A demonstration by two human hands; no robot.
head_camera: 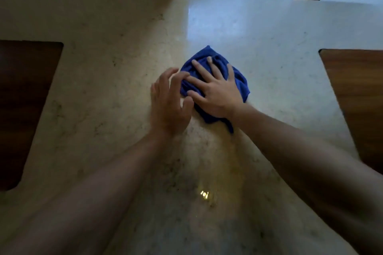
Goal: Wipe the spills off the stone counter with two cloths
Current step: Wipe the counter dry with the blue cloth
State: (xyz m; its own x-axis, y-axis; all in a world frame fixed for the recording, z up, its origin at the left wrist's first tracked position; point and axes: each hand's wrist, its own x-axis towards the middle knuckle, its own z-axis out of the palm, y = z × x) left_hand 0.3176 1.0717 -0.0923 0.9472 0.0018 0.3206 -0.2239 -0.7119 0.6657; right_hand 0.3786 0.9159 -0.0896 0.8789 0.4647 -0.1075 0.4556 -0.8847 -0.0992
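While the right hand (216, 91) lies flat on the blue cloth (238, 80) with fingers spread, pressing it to the desk (103, 89), the left hand (169, 99) sits just beside it, fingers loosely curled, fingertips at the cloth's left edge. Can't tell if the left actually pinches fabric. Neither grip closes round the cloth. Cloth is bunched, mid-desk. Faint wet sheen on the stone nearer the person (204, 194). Dark wood panels (27, 99) flank the desk.
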